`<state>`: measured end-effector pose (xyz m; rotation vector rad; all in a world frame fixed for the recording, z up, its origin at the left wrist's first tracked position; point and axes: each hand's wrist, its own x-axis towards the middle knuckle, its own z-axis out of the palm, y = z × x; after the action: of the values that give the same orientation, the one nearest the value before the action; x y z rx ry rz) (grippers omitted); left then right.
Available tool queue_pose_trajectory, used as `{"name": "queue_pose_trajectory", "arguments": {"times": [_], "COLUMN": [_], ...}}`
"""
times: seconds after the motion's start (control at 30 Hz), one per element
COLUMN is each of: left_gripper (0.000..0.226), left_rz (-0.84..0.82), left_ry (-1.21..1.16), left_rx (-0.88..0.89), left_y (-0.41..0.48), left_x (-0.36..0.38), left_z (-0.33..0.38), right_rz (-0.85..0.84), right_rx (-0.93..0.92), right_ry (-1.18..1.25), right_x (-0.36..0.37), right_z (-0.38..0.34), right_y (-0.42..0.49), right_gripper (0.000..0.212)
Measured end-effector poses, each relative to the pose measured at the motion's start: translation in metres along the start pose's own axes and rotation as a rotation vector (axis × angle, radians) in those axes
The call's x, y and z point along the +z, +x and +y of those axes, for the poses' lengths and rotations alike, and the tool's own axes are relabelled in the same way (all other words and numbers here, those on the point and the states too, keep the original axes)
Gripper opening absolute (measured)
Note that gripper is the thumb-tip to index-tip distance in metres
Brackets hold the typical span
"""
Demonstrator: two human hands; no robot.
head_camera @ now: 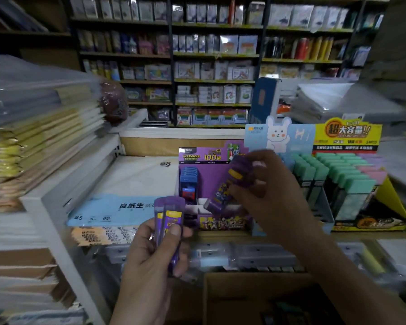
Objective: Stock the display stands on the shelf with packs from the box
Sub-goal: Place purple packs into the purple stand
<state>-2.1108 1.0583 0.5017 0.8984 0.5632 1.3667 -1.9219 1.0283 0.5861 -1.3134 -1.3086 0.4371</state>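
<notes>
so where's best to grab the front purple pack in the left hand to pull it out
Pinch the front purple pack by its top end, coming from above. It stands nearly upright in the left hand, whose grip covers its lower half, so only the rounded top is free. Squeeze front and back faces; a second pack crowds its left edge.

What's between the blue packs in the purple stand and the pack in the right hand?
Head view: only the bare back panel and empty slots of the purple stand lie between the blue packs and the purple pack pinched by the right hand.
</notes>
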Motion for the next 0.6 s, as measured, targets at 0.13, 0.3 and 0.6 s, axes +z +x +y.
{"name": "queue_pose_trajectory", "arguments": {"times": [0.13, 0.3, 0.6], "left_gripper": [0.015, 0.019, 0.038], "left_rz": [-0.037, -0.029, -0.031], "left_ry": [0.015, -0.003, -0.09], "left_rx": [-0.016, -0.059, -0.117], "left_y": [0.01, 0.017, 0.026], "left_x": [-0.006, -0.007, -0.007], "left_z": [0.006, 0.008, 0.012], "right_rz": [-0.003, -0.005, 0.001], "right_rx": [-0.113, -0.204, -0.294], "right_ry": [-0.357, -0.477, -0.555], "right_x": [0.009, 0.018, 0.017], "right_z": [-0.004, -0.002, 0.004], "right_y": [0.027, 0.049, 0.071], "right_gripper": [0.03, 0.013, 0.015]}}
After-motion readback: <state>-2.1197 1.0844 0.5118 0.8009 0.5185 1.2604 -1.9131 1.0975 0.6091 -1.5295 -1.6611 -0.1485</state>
